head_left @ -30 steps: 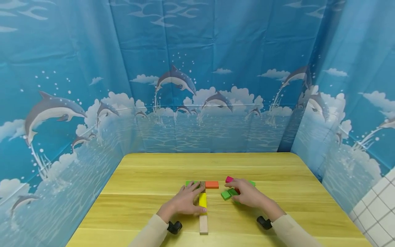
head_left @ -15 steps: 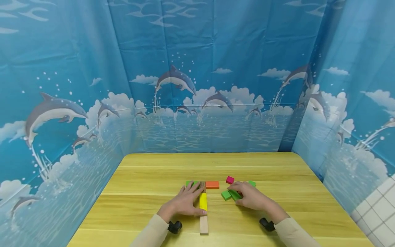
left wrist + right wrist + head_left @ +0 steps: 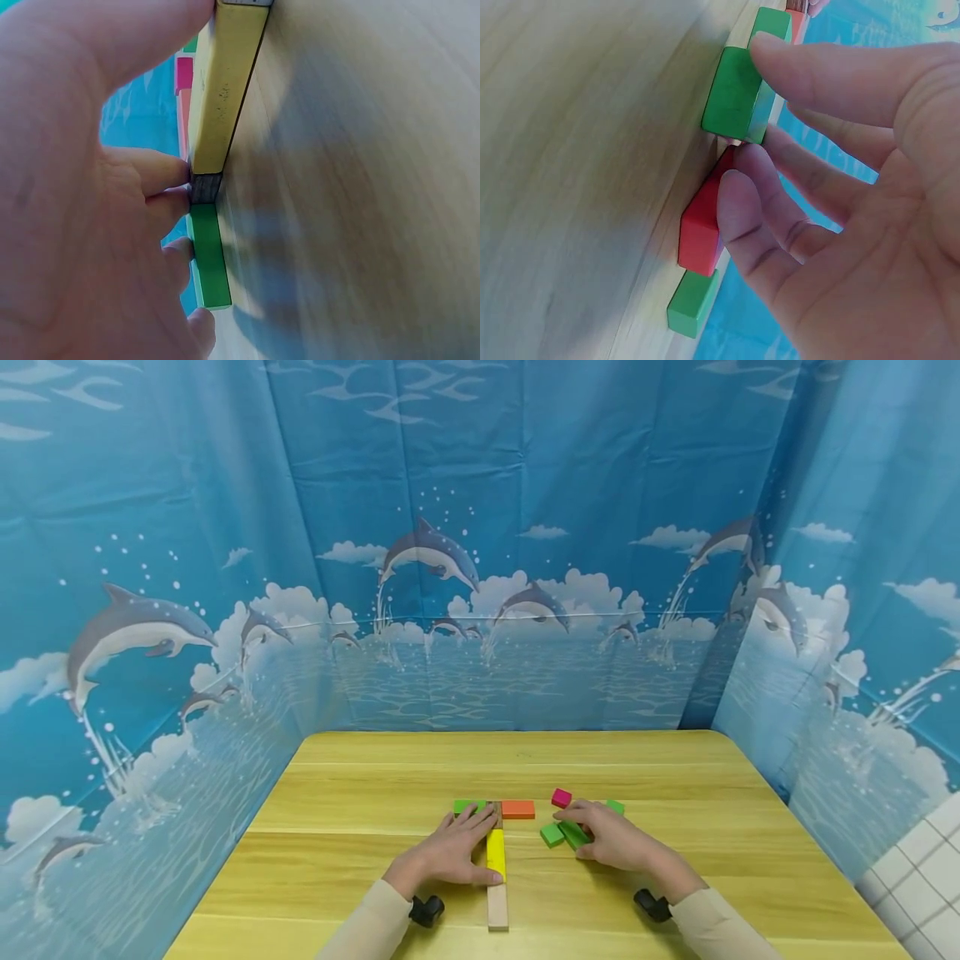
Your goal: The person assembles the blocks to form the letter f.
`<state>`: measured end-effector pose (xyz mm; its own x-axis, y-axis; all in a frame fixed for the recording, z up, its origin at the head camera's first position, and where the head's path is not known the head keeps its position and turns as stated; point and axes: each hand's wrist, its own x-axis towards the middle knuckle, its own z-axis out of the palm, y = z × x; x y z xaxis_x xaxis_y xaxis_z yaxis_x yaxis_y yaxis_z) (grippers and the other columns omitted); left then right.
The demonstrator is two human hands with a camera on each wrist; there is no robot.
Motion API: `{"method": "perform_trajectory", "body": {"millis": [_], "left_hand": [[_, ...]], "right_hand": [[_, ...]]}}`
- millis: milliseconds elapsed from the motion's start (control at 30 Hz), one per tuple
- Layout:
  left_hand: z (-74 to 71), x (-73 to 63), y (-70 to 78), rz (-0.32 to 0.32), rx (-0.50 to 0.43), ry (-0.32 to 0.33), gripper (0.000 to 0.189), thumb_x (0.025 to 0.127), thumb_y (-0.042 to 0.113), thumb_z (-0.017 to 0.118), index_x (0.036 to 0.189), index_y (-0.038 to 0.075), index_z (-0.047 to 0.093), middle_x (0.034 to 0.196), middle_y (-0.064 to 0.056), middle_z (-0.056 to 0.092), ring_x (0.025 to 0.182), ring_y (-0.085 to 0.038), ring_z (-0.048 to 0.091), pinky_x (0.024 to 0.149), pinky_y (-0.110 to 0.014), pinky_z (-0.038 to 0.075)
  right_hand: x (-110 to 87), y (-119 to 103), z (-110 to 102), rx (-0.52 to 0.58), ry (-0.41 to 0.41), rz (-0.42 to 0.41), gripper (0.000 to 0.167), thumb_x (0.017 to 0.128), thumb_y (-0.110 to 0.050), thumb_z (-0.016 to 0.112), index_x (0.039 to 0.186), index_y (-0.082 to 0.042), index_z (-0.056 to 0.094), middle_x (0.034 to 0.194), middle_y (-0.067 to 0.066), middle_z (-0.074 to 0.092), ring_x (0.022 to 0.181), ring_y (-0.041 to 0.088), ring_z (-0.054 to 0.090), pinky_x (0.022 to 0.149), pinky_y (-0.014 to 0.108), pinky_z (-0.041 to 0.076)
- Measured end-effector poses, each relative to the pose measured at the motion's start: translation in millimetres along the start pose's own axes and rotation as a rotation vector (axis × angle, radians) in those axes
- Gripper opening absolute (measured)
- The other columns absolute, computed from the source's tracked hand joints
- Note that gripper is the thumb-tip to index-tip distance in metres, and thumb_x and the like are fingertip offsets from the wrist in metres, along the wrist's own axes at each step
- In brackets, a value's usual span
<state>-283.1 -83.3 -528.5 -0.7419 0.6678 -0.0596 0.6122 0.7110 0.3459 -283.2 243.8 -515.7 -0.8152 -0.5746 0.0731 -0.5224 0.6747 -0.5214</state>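
My left hand (image 3: 448,853) rests with spread fingers along a row of blocks. Its thumb lies by the near end of a yellow block (image 3: 496,853). The fingertips are at a dark brown block (image 3: 205,188) and a green block (image 3: 212,259). A plain wood block (image 3: 498,908) continues the row towards me. My right hand (image 3: 613,840) pinches a green block (image 3: 733,94) between thumb and fingers, low over the table. Another green block (image 3: 551,835) lies against its left side. Under the curled outer fingers is a red block (image 3: 700,232), hidden in the head view.
An orange block (image 3: 518,810) extends right from the brown one. A magenta block (image 3: 561,797) lies beyond my right hand, and a further green block (image 3: 616,807) beside it. The wooden table (image 3: 360,777) meets a blue dolphin curtain (image 3: 480,685) at the back.
My right hand has shifted slightly and its thumb and fingers have come onto the green block. The magenta block, partly covered before, shows fully. My left hand stays in place.
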Motion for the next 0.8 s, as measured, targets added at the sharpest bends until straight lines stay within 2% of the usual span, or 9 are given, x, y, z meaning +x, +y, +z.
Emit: {"method": "perform_trajectory", "body": {"millis": [200,333,500,800], "left_hand": [[-2.8,-0.9,2.2,0.005,-0.007,-0.002,0.097,0.091,0.065,0.061,0.163,0.014,0.02,0.168,-0.005,0.011,0.153,-0.035,0.008,0.116,-0.066,0.011],[-2.6,-1.7,3.0,0.0,-0.016,0.001,0.097,0.091,0.064,0.062,0.163,0.014,0.02,0.169,-0.004,0.011,0.153,-0.034,0.008,0.116,-0.066,0.011],[-1.4,-2.1,3.8,-0.014,-0.019,-0.007,0.098,0.09,0.065,0.062,0.163,0.015,0.019,0.169,-0.002,0.01,0.153,-0.033,0.008,0.116,-0.066,0.011],[-2.0,-0.4,1.9,-0.012,0.012,-0.016,0.101,0.089,0.069,0.06,0.163,0.014,0.018,0.169,-0.004,0.011,0.153,-0.033,0.009,0.117,-0.065,0.011]], "right_hand": [[1.2,0.0,-0.4,-0.005,-0.008,0.01,0.06,0.087,-0.002,0.078,0.143,-0.009,0.058,0.14,0.014,0.055,0.125,0.038,0.051,0.103,0.06,0.04],[2.0,-0.4,0.4,-0.03,-0.003,-0.004,0.063,0.085,-0.004,0.081,0.143,-0.012,0.058,0.131,0.008,0.056,0.109,0.028,0.054,0.091,0.051,0.048],[1.2,-2.8,2.1,-0.023,0.005,0.0,0.069,0.082,-0.004,0.083,0.144,-0.014,0.056,0.12,0.004,0.052,0.092,0.022,0.048,0.074,0.037,0.044],[2.4,-1.9,4.5,0.01,0.044,0.013,0.078,0.077,-0.004,0.087,0.146,-0.016,0.054,0.115,0.003,0.051,0.085,0.021,0.048,0.067,0.031,0.043]]}}
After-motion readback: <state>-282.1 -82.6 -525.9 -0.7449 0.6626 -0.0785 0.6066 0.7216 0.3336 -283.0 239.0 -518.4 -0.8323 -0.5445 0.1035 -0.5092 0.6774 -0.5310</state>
